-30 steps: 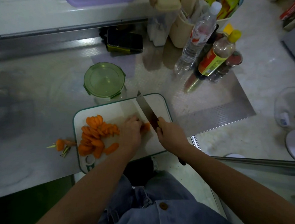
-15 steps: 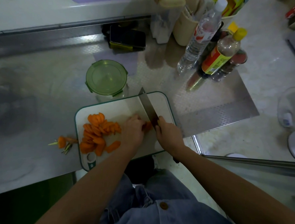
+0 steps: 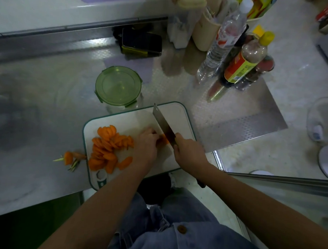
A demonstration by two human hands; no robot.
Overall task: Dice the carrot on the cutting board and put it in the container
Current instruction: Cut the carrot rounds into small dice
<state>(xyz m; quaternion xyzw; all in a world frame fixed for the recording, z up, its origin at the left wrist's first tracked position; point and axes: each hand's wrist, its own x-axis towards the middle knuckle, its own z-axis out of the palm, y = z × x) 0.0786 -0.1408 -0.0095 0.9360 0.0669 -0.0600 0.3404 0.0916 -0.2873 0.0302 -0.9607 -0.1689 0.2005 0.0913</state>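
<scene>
A white cutting board [image 3: 180, 113] with a green rim lies at the near edge of the steel counter. Several orange carrot slices [image 3: 109, 146] are piled on its left half. My left hand [image 3: 146, 145] curls its fingers over a small carrot piece [image 3: 163, 139] in the board's middle. My right hand [image 3: 189, 152] grips the handle of a cleaver [image 3: 162, 124], whose blade stands against that piece. Behind the board sits a clear container [image 3: 118, 87] with a green lid on it.
A cut carrot top [image 3: 68, 157] with green stems lies on the counter left of the board. Bottles [image 3: 225, 40] and a beige holder stand at the back right, a dark phone [image 3: 141, 41] at the back. The counter's right edge drops off past a perforated steel sheet [image 3: 240, 116].
The knife blade has shifted slightly against the carrot piece while both hands stay in place on the board. The slice pile is unchanged.
</scene>
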